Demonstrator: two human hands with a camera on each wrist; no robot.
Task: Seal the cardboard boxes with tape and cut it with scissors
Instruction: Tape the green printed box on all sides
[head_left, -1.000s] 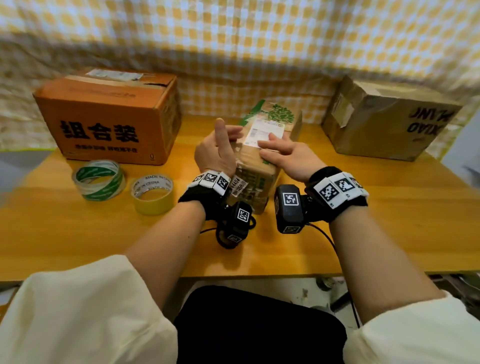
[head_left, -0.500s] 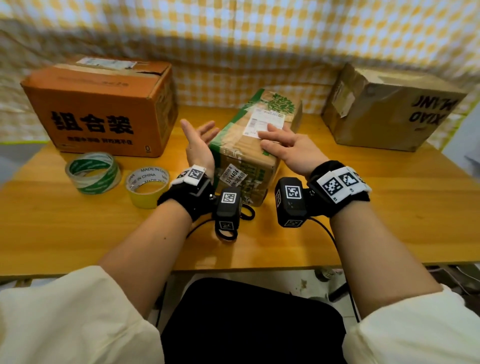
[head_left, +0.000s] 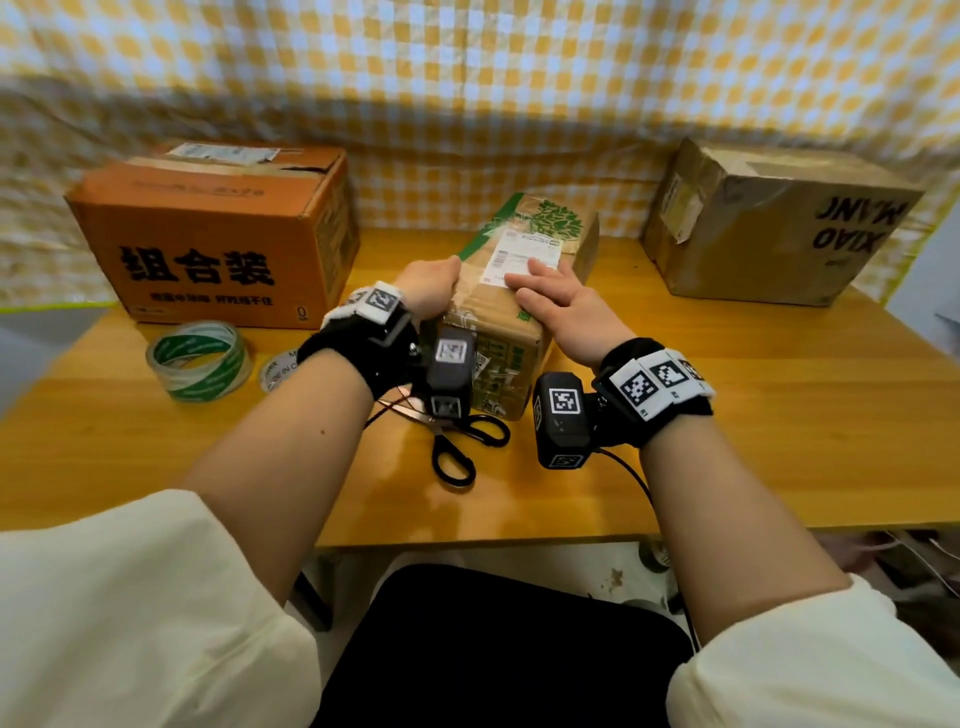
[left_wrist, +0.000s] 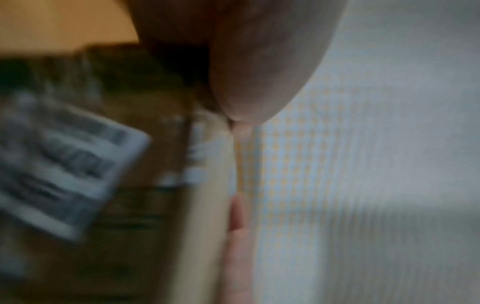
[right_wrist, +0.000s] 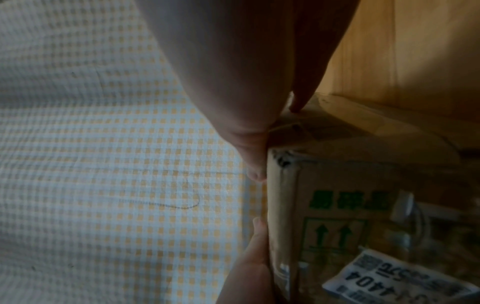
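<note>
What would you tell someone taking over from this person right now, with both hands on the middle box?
Left hand: on the left top edge of the middle box; whether its fingers curl over the edge is hidden.
Right hand: flat on the box top, fingers straight by the white label.
Scissors lie on the table near the box; green-printed tape roll and yellow roll lie left.
Orange box and brown box stand behind.
Done: cannot tell. Left: tape, cut.

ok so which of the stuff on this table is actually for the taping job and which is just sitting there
For the job:
small box, under both hands
green-printed tape roll
yellow tape roll
scissors
orange box
brown box

Just lying about:
checked cloth
</note>
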